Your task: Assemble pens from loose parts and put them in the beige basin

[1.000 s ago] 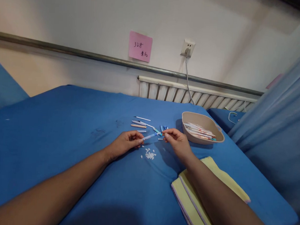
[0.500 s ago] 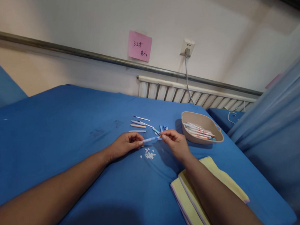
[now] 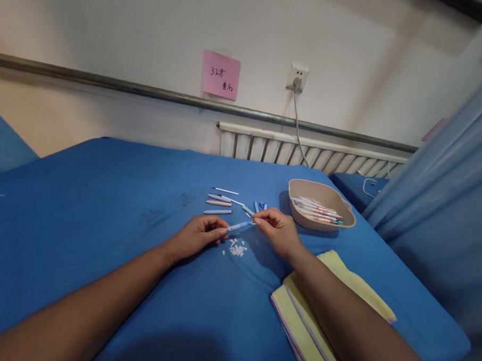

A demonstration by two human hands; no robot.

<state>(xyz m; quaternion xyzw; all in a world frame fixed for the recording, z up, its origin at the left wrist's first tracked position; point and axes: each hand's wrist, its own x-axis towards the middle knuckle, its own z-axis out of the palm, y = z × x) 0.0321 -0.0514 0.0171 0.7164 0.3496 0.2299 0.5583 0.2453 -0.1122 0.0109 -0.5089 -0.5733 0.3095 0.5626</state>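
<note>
A light-blue and white pen point(image 3: 239, 226) spans the gap between my hands, tilted slightly up to the right. My left hand point(image 3: 194, 236) is closed around its left end. The fingertips of my right hand point(image 3: 277, 231) pinch its right end, where a small orange-brown bit shows; its exact shape is too small to tell. Just below the pen lies a little heap of small white pieces point(image 3: 237, 249). Beyond my hands are pen parts: a thin white refill point(image 3: 225, 190), a peach barrel point(image 3: 219, 203), a lilac barrel point(image 3: 218, 212) and several short blue pieces point(image 3: 256, 206).
A beige basket point(image 3: 343, 227) holding bagged pens point(image 3: 317, 209) stands at the right. A folded yellow cloth point(image 3: 310, 332) lies under my right forearm. The blue-covered surface point(image 3: 104, 206) reaches a wall with a radiator point(image 3: 266, 147). A blue curtain point(image 3: 444, 173) hangs at the right.
The whole view has shifted slightly, moving the scene a little to the left. Both hands keep hold of the pen, with barely any change in their grip.
</note>
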